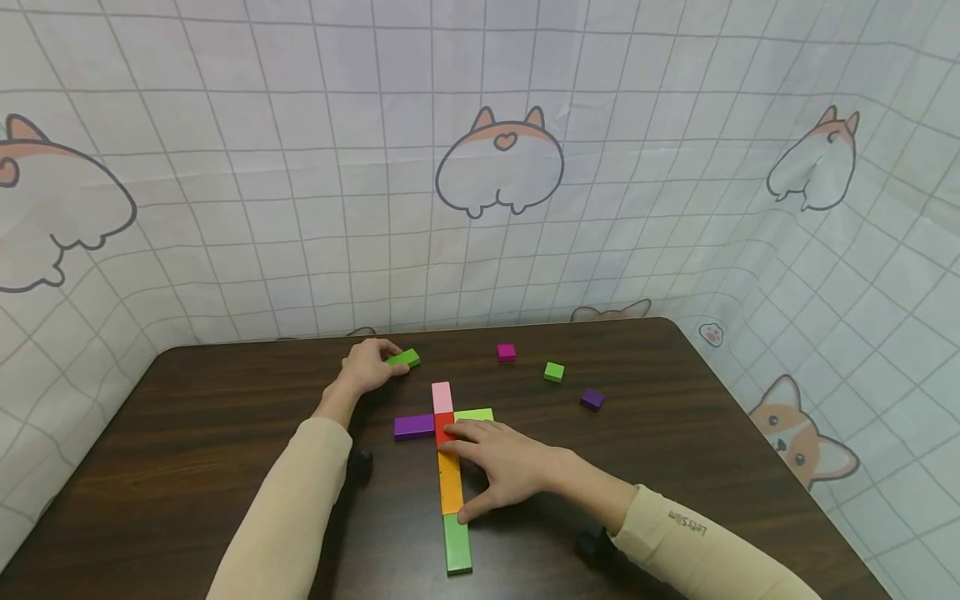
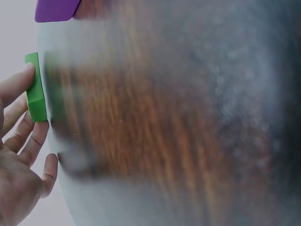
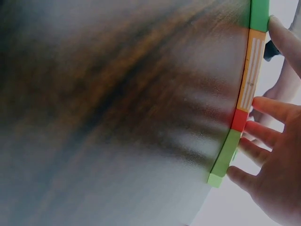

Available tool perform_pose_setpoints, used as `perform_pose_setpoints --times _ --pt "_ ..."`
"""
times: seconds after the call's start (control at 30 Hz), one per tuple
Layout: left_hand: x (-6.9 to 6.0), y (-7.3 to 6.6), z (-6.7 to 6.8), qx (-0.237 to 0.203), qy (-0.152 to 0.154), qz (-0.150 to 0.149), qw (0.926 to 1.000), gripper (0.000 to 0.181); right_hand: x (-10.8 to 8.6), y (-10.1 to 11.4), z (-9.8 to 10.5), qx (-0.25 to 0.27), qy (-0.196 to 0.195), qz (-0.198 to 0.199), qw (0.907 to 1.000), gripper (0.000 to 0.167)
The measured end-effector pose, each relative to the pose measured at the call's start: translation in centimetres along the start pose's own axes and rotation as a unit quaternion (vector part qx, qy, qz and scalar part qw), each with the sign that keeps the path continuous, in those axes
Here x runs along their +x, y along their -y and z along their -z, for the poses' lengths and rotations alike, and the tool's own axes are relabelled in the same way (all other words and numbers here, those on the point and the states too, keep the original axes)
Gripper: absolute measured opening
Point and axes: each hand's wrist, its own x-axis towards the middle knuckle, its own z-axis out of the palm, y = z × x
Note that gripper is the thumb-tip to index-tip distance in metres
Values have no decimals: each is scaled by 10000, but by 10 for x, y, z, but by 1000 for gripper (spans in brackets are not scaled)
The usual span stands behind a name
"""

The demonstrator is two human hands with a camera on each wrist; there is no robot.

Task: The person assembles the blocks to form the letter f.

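Note:
At the far side of the table my left hand pinches a bright green block between thumb and fingers; the left wrist view also shows the green block in that grip. My right hand spreads its fingers over a cross of flat blocks, its fingertips touching them. A pink block, a red block, an orange block and a green block form the upright line. Left of the red one lies a purple block; on its right, a light green block is partly hidden by my hand.
Toward the back right of the dark wooden table lie three small loose blocks: a magenta block, a green block and a dark purple block. A white gridded curtain with cartoon dogs hangs behind the table.

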Motion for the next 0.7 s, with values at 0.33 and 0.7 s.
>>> perform_pose_setpoints --times 0.33,0.7 --pt "2 -5 -1 -149 -109 -187 9997 38 0 0 -1 -2 -10 -10 10000 93" --pt "-2 -27 -4 -385 -214 -293 9986 39 0 0 -1 -2 -55 5 10000 93"
